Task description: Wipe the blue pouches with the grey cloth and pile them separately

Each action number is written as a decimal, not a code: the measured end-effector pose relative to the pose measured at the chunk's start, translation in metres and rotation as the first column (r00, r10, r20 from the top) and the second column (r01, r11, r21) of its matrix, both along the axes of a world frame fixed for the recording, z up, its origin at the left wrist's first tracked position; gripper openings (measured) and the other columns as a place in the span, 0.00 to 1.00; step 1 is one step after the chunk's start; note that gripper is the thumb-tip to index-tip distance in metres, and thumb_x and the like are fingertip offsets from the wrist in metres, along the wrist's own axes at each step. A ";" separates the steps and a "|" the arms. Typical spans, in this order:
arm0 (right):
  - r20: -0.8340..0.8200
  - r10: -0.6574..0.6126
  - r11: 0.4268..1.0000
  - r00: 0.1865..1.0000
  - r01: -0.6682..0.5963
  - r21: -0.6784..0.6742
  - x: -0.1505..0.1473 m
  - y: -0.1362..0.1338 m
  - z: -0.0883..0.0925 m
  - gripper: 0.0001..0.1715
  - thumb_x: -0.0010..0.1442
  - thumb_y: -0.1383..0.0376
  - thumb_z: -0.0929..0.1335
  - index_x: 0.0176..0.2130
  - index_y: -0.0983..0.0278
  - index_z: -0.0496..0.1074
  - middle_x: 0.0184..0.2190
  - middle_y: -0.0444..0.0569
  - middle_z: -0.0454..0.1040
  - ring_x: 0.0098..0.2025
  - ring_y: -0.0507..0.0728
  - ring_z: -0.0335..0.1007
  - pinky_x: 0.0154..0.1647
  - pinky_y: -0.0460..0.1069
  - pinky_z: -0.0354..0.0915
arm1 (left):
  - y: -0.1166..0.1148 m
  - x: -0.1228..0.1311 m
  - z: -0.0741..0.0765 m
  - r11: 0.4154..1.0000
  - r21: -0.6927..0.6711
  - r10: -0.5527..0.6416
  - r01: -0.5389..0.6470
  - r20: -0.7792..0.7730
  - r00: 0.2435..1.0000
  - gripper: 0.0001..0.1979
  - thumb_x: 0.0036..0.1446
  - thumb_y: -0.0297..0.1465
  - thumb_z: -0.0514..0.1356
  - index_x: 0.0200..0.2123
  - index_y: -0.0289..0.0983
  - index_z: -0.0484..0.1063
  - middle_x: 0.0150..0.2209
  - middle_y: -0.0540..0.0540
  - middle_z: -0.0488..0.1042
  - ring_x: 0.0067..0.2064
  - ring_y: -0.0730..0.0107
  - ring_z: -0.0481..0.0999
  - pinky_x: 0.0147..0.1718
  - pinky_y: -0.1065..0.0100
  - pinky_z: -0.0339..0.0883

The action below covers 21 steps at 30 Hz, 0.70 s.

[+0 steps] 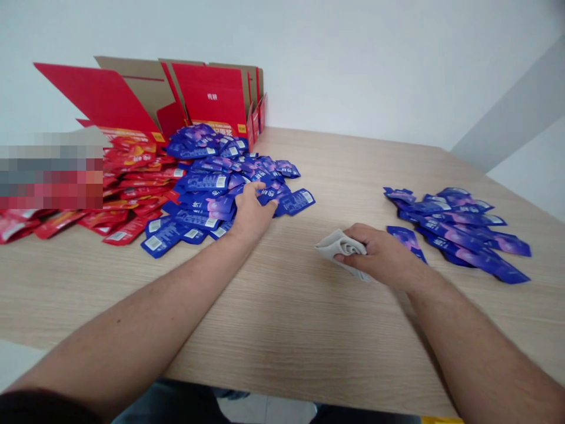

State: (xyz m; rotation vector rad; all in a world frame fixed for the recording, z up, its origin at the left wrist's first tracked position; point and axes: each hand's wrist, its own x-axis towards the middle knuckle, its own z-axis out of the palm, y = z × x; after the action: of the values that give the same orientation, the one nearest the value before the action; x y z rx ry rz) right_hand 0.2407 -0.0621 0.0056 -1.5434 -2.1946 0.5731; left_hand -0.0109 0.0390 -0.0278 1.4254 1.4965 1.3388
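My left hand [255, 209] reaches onto the pile of blue packets [207, 206], its thumb and fingers apart over the packets at the pile's right side. Folded into a wad, a light grey cloth [333, 246] is gripped between the thumb and fingers of my right hand [368, 250], over the middle of the table. Just right of that hand lies a second group of blue packets [463, 229], overlapping each other, with one packet [406, 240] at its near left edge, partly behind my right hand.
Red packets [132, 203] are heaped on the left against the blue pile. Behind them stand open red cardboard boxes [209, 94] near the wall. The wooden table [282, 341] has its front edge by my legs. A blurred patch covers the far left.
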 end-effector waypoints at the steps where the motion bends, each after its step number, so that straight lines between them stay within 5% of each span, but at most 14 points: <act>1: -0.003 0.003 1.000 1.000 -0.003 0.004 0.000 0.000 0.000 0.11 0.56 0.58 0.72 0.36 0.61 0.80 0.33 0.48 0.77 0.33 0.57 0.73 0.34 0.50 0.67 | 0.000 -0.002 0.000 0.999 0.040 0.024 -0.020 -0.107 0.994 0.23 0.50 0.25 0.67 0.50 0.40 0.68 0.49 0.42 0.69 0.52 0.61 0.71 0.55 0.57 0.68; 5: -0.009 0.008 1.000 1.000 -0.008 0.000 0.000 -0.001 0.001 0.10 0.55 0.59 0.72 0.37 0.60 0.80 0.34 0.48 0.78 0.35 0.57 0.75 0.36 0.51 0.68 | -0.001 -0.003 -0.001 0.996 0.079 -0.016 0.038 -0.260 0.965 0.20 0.52 0.26 0.66 0.49 0.39 0.70 0.46 0.44 0.70 0.47 0.63 0.72 0.53 0.59 0.67; 12: 0.032 -0.031 0.999 0.999 0.032 -0.016 -0.001 -0.002 0.002 0.10 0.56 0.58 0.72 0.37 0.61 0.79 0.34 0.47 0.78 0.35 0.57 0.74 0.36 0.51 0.67 | -0.010 0.004 -0.003 0.933 0.103 -0.275 0.344 -0.412 0.869 0.10 0.56 0.25 0.60 0.42 0.38 0.75 0.43 0.44 0.78 0.42 0.65 0.75 0.47 0.62 0.69; 14: 0.043 -0.032 0.999 0.999 0.033 -0.021 -0.001 -0.002 0.002 0.10 0.56 0.58 0.72 0.37 0.61 0.79 0.34 0.47 0.78 0.35 0.57 0.74 0.36 0.51 0.67 | -0.016 0.005 -0.002 0.868 0.095 -0.369 0.487 -0.535 0.760 0.11 0.58 0.27 0.59 0.44 0.38 0.76 0.45 0.42 0.80 0.45 0.61 0.77 0.49 0.60 0.69; 18: 0.042 -0.005 0.999 0.999 0.007 -0.037 -0.002 -0.002 0.002 0.13 0.57 0.60 0.72 0.43 0.61 0.79 0.37 0.48 0.80 0.38 0.59 0.75 0.38 0.52 0.67 | -0.027 0.010 -0.004 0.620 -0.026 -0.511 0.784 -0.772 0.378 0.20 0.60 0.32 0.60 0.55 0.37 0.76 0.58 0.38 0.77 0.60 0.54 0.73 0.62 0.55 0.62; 21: 0.052 0.004 0.999 0.999 -0.002 -0.047 -0.003 -0.003 0.001 0.14 0.58 0.62 0.72 0.44 0.62 0.79 0.40 0.49 0.80 0.41 0.59 0.76 0.40 0.52 0.68 | -0.027 0.015 -0.010 0.593 -0.130 -0.496 0.795 -0.836 0.234 0.25 0.64 0.39 0.58 0.63 0.38 0.71 0.67 0.37 0.68 0.68 0.51 0.66 0.66 0.51 0.56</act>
State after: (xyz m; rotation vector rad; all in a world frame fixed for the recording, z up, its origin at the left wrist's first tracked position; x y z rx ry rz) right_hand 0.2379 -0.0649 0.0065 -1.5965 -2.2377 0.5958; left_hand 0.0040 0.0116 -0.0373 2.7673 0.8110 0.2915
